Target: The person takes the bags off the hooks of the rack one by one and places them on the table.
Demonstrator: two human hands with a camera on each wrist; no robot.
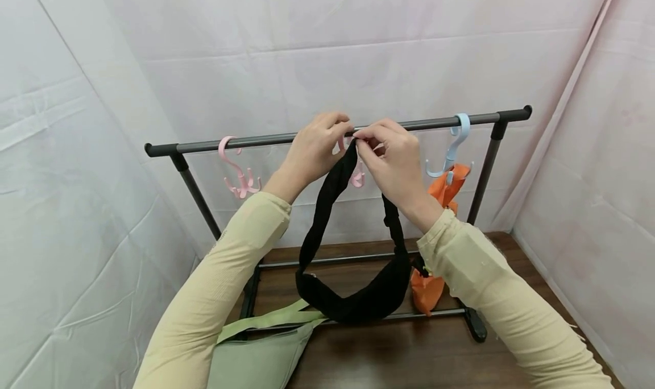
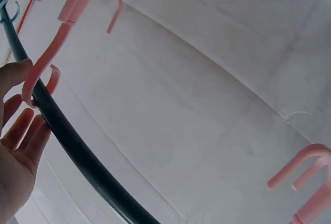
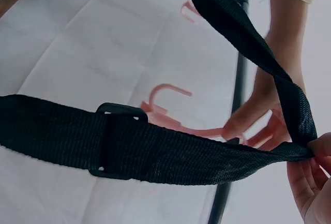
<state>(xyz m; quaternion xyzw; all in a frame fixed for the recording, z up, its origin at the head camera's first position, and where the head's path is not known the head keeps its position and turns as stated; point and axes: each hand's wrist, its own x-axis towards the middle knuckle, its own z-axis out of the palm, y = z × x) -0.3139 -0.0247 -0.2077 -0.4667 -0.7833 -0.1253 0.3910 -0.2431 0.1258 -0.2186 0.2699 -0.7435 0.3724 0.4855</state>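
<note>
Green bag (image 1: 261, 358) with its pale strap sits closest to you, down on the dark wood floor board (image 1: 409, 355), not hung on anything. Further up, your right hand (image 1: 396, 161) is pinching the top of the black strap (image 1: 327, 201), thumb and fingertips closed on the fold, and the black bag (image 1: 358, 298) dangles below it in front of the rack's lower bars. Your left hand (image 1: 314, 150) is right up against the rail (image 1: 286, 140) at the middle pink hook (image 1: 356, 176), fingers mostly straight and just touching the hook in the wrist view, not gripping it. From what I can see the strap isn't looped over that hook yet, so I'd call the black bag about halfway there: lifted to height, not seated. An orange bag (image 1: 445, 190) already hangs off the blue hook (image 1: 452, 147), and the left pink hook (image 1: 237, 176) has nothing on it. No brand, label or lettering readable anywhere, and the strap's plastic slider (image 3: 116, 141) looks plain too.
</note>
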